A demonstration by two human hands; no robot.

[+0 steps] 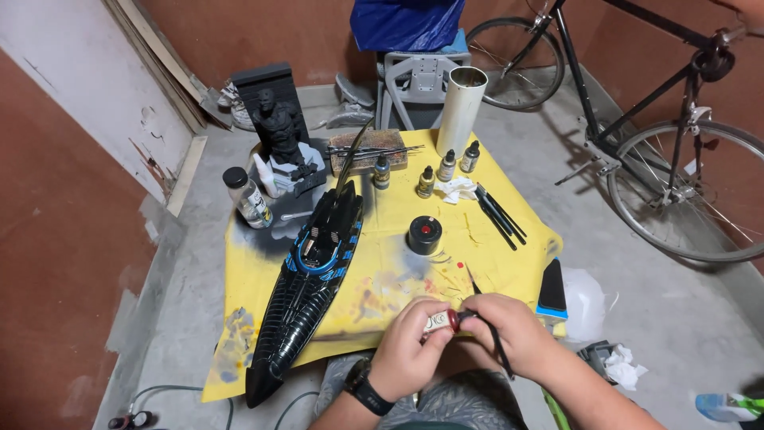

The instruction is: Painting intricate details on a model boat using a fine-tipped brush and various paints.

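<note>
A grey concrete floor between reddish walls carries a yellow sheet (398,275), stained with paint, that serves as the work surface. Low in the view, the left hand (407,350) is curled tightly around a small paint bottle (440,321), its fingers wrapped over the body so that only the pale label and the dark red top show. The right hand (509,333) is closed too, pinching a thin black brush (487,318) whose handle runs down past the wrist and whose tip rises above the knuckles; where the bristles end is hard to make out. The two hands meet at the bottle's top.

To the left lies a long black model vehicle (312,279) with blue trim, its nose toward the viewer. Beyond it stand a dark figure statue (280,127), several dropper bottles (426,181), a black round jar (424,235) and a white tube (460,111). A bicycle (660,119) on the right is cut off by the picture's edge.
</note>
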